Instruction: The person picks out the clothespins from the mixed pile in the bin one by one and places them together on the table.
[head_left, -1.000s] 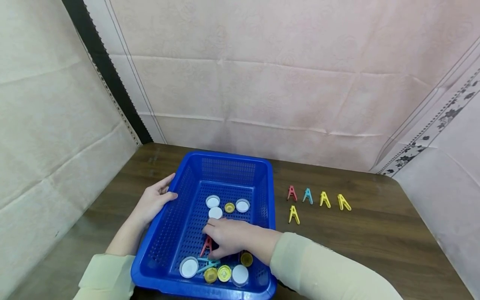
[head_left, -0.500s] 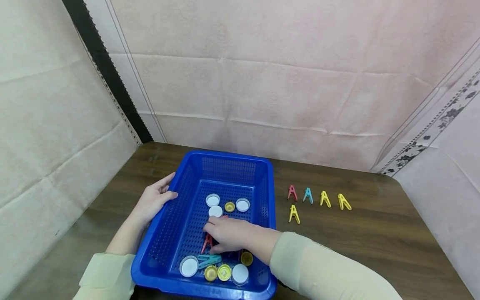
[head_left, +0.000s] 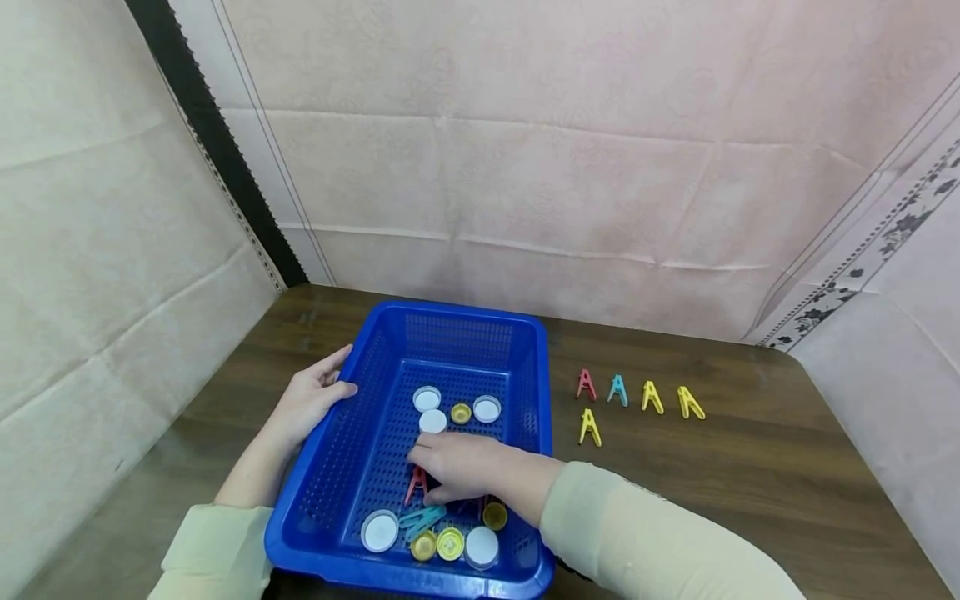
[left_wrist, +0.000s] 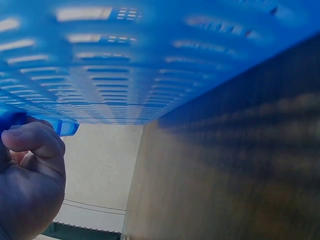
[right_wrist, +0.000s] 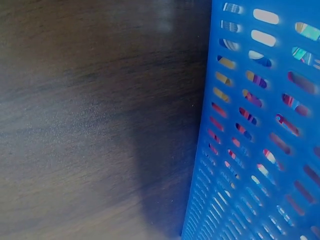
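A blue plastic basket (head_left: 545, 375) with perforated walls sits on the table. My left hand (head_left: 307, 402) grips its left rim, the thumb on top; the curled fingers (left_wrist: 42, 145) show in the left wrist view. Inside the basket is my right hand (head_left: 457, 467), lowered over the contents with the palm down. A red clothespin (head_left: 416, 483) lies between its fingertips and thumb, and a light blue clothespin (head_left: 422, 521) lies just below the thumb. Whether the fingers pinch anything is hidden. In the right wrist view only the basket's side (right_wrist: 240, 150) and the table show.
White lids (head_left: 380, 531) and yellow caps (head_left: 450, 543) lie scattered in the basket. On the table to its right, a red (head_left: 586, 385), a blue (head_left: 617, 390) and several yellow clothespins (head_left: 652, 397) stand apart in rows. Cloth (head_left: 525, 183) hangs behind the table.
The light blue clothespin has turned and shifted slightly near my right thumb. My right hand has barely moved, and my left hand keeps its place on the rim.
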